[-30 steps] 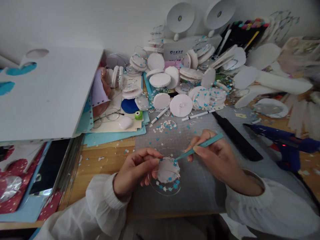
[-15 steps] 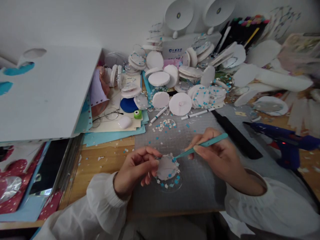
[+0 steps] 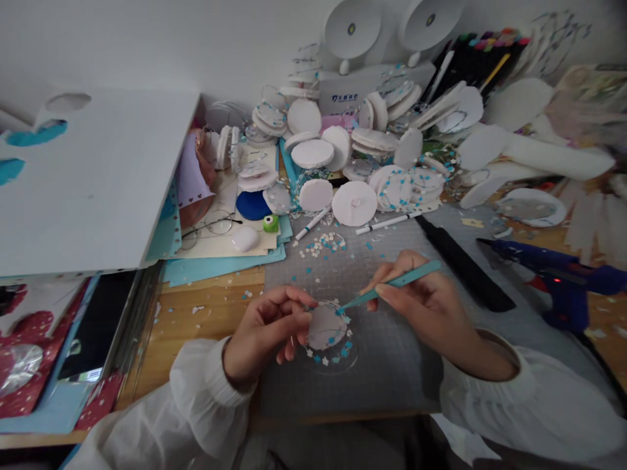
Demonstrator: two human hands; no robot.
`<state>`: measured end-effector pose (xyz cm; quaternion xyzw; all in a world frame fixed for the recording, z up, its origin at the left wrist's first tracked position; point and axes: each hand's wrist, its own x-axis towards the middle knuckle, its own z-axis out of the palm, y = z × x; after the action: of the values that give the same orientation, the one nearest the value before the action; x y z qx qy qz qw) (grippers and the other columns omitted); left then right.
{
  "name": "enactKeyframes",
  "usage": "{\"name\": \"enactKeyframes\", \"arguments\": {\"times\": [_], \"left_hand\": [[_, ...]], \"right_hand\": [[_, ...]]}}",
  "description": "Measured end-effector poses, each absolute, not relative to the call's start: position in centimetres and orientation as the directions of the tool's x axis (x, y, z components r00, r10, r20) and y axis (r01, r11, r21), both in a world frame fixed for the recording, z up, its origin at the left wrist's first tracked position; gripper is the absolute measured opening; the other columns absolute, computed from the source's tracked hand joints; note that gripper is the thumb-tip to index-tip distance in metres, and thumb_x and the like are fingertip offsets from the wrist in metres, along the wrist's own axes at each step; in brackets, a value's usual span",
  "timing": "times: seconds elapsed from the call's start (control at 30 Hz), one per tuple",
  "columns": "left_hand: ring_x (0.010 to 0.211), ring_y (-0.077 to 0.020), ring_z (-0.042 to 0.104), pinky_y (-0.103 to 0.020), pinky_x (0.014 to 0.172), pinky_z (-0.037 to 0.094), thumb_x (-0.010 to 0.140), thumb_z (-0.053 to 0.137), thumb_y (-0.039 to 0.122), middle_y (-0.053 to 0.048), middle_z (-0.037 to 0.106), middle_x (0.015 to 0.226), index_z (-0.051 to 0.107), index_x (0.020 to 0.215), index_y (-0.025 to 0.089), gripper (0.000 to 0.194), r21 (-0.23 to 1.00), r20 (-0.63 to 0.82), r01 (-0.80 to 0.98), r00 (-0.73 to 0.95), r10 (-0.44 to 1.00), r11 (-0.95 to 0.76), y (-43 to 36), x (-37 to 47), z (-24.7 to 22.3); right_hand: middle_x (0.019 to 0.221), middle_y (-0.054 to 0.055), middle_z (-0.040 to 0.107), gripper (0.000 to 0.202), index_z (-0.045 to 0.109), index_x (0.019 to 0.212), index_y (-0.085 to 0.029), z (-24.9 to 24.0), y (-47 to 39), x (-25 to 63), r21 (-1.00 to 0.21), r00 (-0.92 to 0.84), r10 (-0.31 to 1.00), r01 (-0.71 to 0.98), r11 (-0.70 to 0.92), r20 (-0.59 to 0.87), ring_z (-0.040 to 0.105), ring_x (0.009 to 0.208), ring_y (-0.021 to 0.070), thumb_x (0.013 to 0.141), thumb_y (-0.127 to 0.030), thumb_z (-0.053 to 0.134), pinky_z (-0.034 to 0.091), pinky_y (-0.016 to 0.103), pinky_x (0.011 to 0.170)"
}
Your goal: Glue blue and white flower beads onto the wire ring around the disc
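Between thumb and fingers, my left hand (image 3: 274,329) grips the left edge of a small white disc (image 3: 326,329). Thin wire loops run around the disc, set with little blue and white paper flowers (image 3: 336,360). Teal tweezers (image 3: 404,279) are pinched in my right hand (image 3: 421,297). Their tip touches the wire by a blue flower at the disc's upper right edge. Whether the tip grips that flower is too small to tell. Loose blue and white flowers (image 3: 323,245) lie on the grey cutting mat (image 3: 392,372) beyond my hands.
White discs (image 3: 312,155), several wound with flowered wire, are piled at the back. On the right lie a blue glue gun (image 3: 563,277) with a red light and a long black object (image 3: 465,264). A white board (image 3: 98,189), glasses (image 3: 218,225) and a green punch (image 3: 270,224) are on the left.
My right hand and the tweezers have shifted very slightly left, with the tip still at the disc's upper right edge. The flowered wire below the disc has turned a little. My left hand stays put.
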<state>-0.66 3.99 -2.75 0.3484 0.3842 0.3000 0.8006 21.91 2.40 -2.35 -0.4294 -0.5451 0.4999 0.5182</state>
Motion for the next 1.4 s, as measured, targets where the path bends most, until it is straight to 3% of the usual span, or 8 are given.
{"name": "enactKeyframes", "arguments": {"times": [0.43,0.9,1.13,1.4], "left_hand": [[0.031,-0.0016,0.045,-0.007,0.028,0.032,0.076,0.070,0.025,0.005,0.060,0.052,0.063,0.086,0.015,0.016,0.794,-0.397,-0.211,0.532,0.748,0.571,4.0,-0.7,-2.9],[0.031,-0.0010,0.045,-0.006,0.028,0.033,0.077,0.069,0.025,0.005,0.060,0.052,0.064,0.086,0.016,0.014,0.788,-0.407,-0.206,0.532,0.743,0.580,4.0,-0.6,-2.9],[0.030,-0.0008,0.043,-0.007,0.028,0.032,0.076,0.070,0.024,0.005,0.060,0.052,0.064,0.085,0.015,0.014,0.793,-0.409,-0.200,0.526,0.746,0.576,3.9,-0.6,-2.8],[0.030,-0.0011,0.043,-0.006,0.027,0.031,0.079,0.067,0.026,0.004,0.060,0.052,0.063,0.089,0.015,0.015,0.794,-0.408,-0.189,0.538,0.737,0.578,3.9,-0.7,-2.9]], "right_hand": [[0.073,-0.001,0.060,0.017,0.052,0.070,-0.022,-2.2,2.4,21.6,-0.986,-0.064,0.998,-0.165,-0.031,-0.021,0.061,0.061,0.0109,0.079,-0.027,0.065,0.049,0.026,0.058],[0.072,-0.003,0.062,0.013,0.055,0.074,-0.021,-2.9,2.6,21.7,-0.896,-0.138,0.963,-0.357,-0.265,-0.230,0.061,0.063,0.0103,0.078,-0.027,0.066,0.049,0.024,0.061],[0.073,-0.001,0.063,0.014,0.055,0.074,-0.020,-3.0,2.6,21.9,-0.918,-0.137,0.970,-0.319,-0.237,-0.203,0.061,0.063,0.0102,0.078,-0.027,0.066,0.050,0.024,0.060],[0.078,0.000,0.065,0.010,0.055,0.075,-0.022,-2.4,2.3,21.6,-0.979,-0.122,0.992,-0.191,-0.066,-0.043,0.063,0.064,0.0096,0.079,-0.021,0.065,0.053,0.024,0.061]]}}
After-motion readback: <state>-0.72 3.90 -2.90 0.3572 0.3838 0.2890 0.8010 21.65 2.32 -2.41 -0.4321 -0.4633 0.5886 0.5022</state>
